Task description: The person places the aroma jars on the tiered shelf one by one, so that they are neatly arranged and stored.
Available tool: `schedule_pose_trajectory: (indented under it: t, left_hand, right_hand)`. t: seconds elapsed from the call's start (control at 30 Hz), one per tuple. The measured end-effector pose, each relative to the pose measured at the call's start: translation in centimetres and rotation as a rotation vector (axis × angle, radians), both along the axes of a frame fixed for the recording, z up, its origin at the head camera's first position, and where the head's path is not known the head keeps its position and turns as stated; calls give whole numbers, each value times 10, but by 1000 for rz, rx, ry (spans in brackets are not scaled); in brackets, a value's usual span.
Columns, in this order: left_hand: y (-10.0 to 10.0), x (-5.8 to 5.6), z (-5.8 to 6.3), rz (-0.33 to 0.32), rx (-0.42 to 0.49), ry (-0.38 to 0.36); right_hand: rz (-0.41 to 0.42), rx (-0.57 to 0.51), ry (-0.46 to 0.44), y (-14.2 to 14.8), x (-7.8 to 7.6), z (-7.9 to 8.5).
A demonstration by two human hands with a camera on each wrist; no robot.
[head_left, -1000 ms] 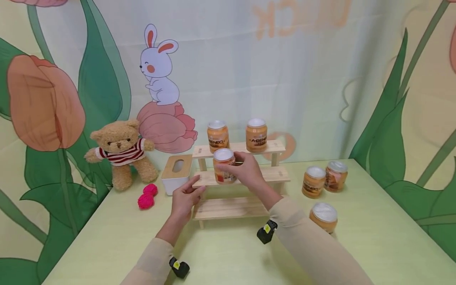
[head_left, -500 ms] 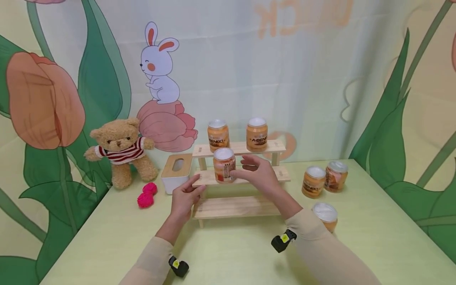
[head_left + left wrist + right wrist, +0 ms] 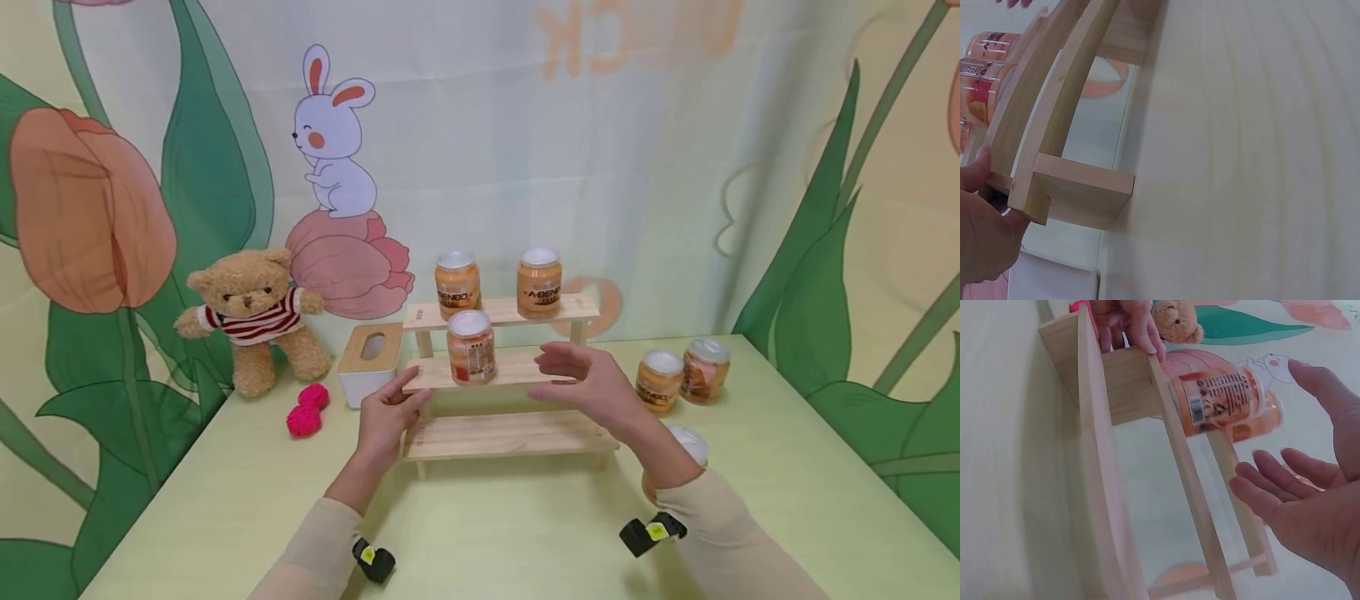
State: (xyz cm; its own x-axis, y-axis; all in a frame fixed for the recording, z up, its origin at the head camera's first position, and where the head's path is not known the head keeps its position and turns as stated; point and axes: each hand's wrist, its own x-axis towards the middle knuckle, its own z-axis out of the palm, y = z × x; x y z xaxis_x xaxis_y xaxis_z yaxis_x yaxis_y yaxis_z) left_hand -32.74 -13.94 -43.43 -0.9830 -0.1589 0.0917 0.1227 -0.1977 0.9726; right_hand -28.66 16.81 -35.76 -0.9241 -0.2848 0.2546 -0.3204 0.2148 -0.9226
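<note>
My left hand [image 3: 384, 423] pinches the left end of the middle tier of a three-tier wooden display shelf [image 3: 510, 435]. On that tier, near the left end, a jar [image 3: 471, 352] with a white lid and orange contents stands upright, its printed back label facing me. My right hand [image 3: 588, 385] is apart from the jar, to its right, with fingers loosely spread and nothing in them. The right wrist view shows the same jar [image 3: 1216, 397] beyond the right hand's fingers. Two similar jars, a left one [image 3: 457, 287] and a right one [image 3: 539, 283], stand on the top tier.
Two jars [image 3: 659, 382] [image 3: 706, 372] stand on the table to the right; another jar [image 3: 690, 446] is partly behind my right forearm. Left of the shelf are a tissue box [image 3: 365, 383], pink yarn balls [image 3: 306, 417] and a teddy bear [image 3: 251, 321]. A printed curtain hangs behind.
My right hand has let go of the jar on the middle tier and drawn back to the right. The jar stays in place. My left hand keeps its hold on the shelf.
</note>
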Motion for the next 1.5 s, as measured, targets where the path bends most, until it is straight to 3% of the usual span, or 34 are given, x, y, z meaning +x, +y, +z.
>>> schedule_pose_trajectory:
  t: [0.23, 0.5, 0.67, 0.87, 1.13, 1.2, 1.3, 1.5]
  left_hand:
    - [-1, 1, 3, 5, -10, -5]
    - [1, 2, 3, 11, -18, -13]
    - [0, 2, 2, 3, -13, -8]
    - [-1, 0, 1, 8, -6, -22]
    - [0, 0, 3, 2, -5, -12]
    - [0, 0, 4, 7, -10, -9]
    - [0, -1, 3, 12, -10, -13]
    - [0, 0, 1, 5, -5, -23]
  right_hand:
    - [47, 6, -8, 28, 3, 2]
    - [313, 92, 1, 81, -3, -5]
    - [441, 40, 31, 112, -11, -20]
    - [509, -17, -9, 148, -22, -41]
    - [775, -44, -95, 191, -23, -68]
    - [794, -56, -131, 196, -23, -76]
    - [755, -69, -193, 203, -22, -86]
    - [671, -39, -206, 208, -21, -95]
